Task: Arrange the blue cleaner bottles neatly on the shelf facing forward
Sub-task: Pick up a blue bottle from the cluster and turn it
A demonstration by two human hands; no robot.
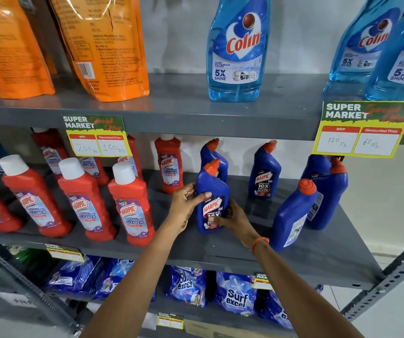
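A single wide-angle view is given from head height, directed forward and somewhat downward at a grey metal shelving unit (pixel 257 245), which is seen from close range. The middle shelf is centred in the frame; the shelf above is cut off at the top edge, and the one below is seen steeply from above. Both forearms are seen entering from the bottom edge and reaching away from the lens. Straight lines are bent toward the frame's borders by the lens. A strip of pale floor (pixel 391 215) is caught at the right. No second view is supplied.
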